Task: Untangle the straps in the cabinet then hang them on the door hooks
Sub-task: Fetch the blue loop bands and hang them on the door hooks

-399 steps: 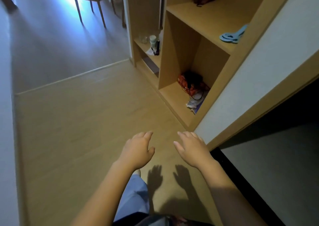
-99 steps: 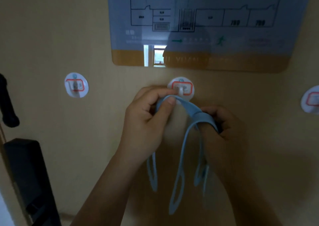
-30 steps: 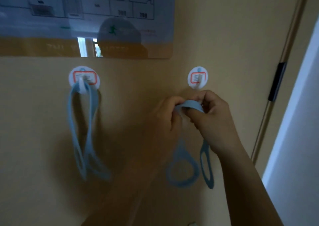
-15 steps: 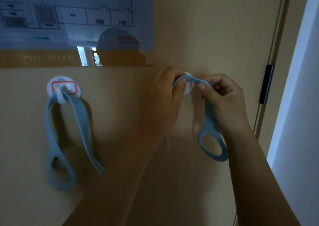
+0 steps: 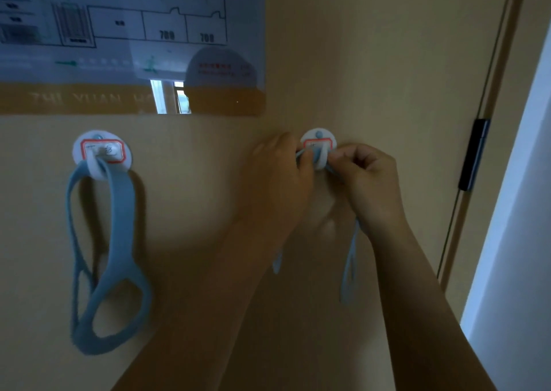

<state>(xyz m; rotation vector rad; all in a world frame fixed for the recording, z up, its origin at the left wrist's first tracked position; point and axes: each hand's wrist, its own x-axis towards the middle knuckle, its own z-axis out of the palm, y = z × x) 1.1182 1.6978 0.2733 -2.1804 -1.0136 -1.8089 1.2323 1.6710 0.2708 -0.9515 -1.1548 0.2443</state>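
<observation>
Two round white hooks are stuck on the tan door. From the left hook (image 5: 102, 153) hangs a light blue strap (image 5: 119, 241) with looped ends. At the right hook (image 5: 318, 146) my left hand (image 5: 277, 182) and my right hand (image 5: 365, 182) each pinch the top of a second blue strap (image 5: 350, 268), which lies over the hook's peg. Its two ends dangle below my hands, partly hidden behind my wrists.
A laminated floor-plan sign (image 5: 128, 41) with an orange bottom band is fixed above the hooks. The door's edge with a black hinge (image 5: 474, 155) runs down the right, and a pale wall (image 5: 524, 211) lies beyond it.
My hands have brought the strap's top down onto the right hook's peg; half a second ago they held it in front of the hook. The left strap hangs still.
</observation>
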